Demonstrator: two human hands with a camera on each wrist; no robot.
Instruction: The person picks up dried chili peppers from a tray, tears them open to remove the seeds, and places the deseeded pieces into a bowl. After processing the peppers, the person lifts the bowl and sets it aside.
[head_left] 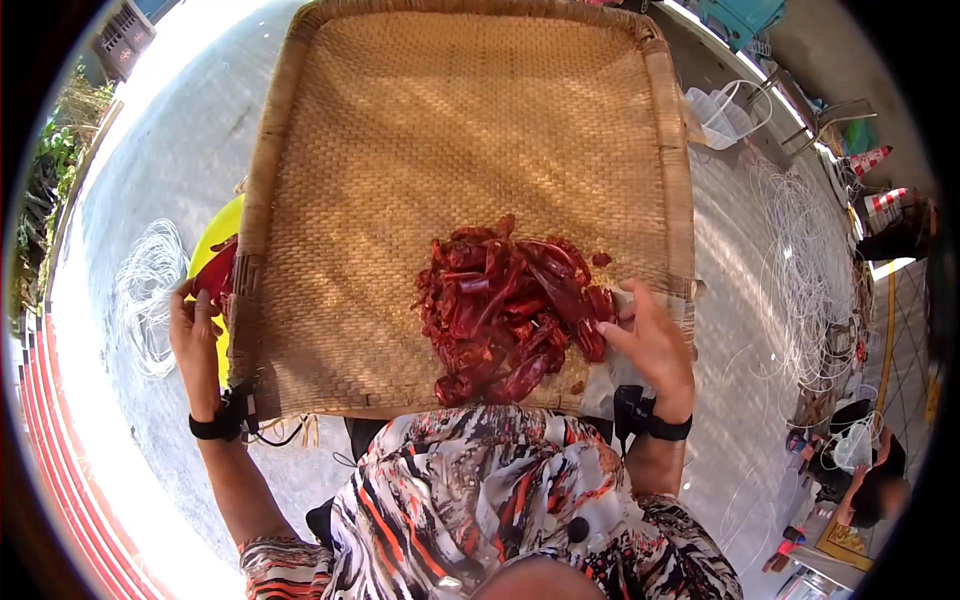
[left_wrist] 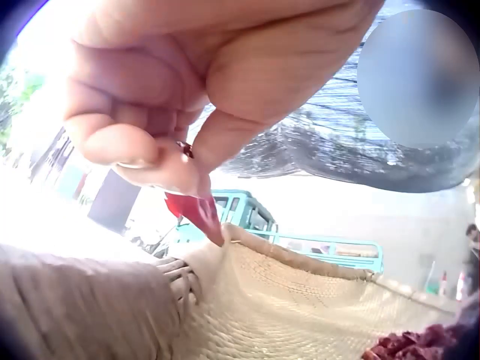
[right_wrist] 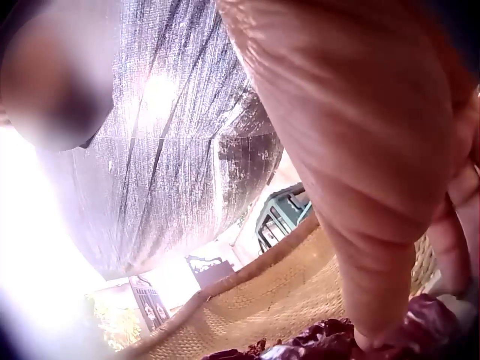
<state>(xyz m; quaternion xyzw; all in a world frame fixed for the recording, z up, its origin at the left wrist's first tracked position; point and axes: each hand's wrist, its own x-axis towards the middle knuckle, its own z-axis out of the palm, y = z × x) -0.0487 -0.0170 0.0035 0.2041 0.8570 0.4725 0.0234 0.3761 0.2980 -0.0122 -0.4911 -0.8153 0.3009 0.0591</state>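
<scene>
A heap of dried red chili peppers (head_left: 500, 310) lies on the near right part of a woven bamboo tray (head_left: 400, 200). Off the tray's left edge, my left hand (head_left: 196, 335) pinches one dark red chili pepper (head_left: 215, 275) between thumb and fingers. The left wrist view shows that pepper (left_wrist: 199, 217) pointing down from the fingertips. My right hand (head_left: 655, 345) is at the heap's right side, thumb and fingers spread apart. In the right wrist view its thumb tip touches the glossy peppers (right_wrist: 424, 322); the other fingers are partly out of frame.
A yellow basin (head_left: 210, 240) shows beyond the tray's left edge, partly hidden under it. Coils of clear line (head_left: 152, 300) lie on the floor on both sides. A white plastic basket (head_left: 722, 115) stands at the back right. Another person (head_left: 870, 470) sits at the far right.
</scene>
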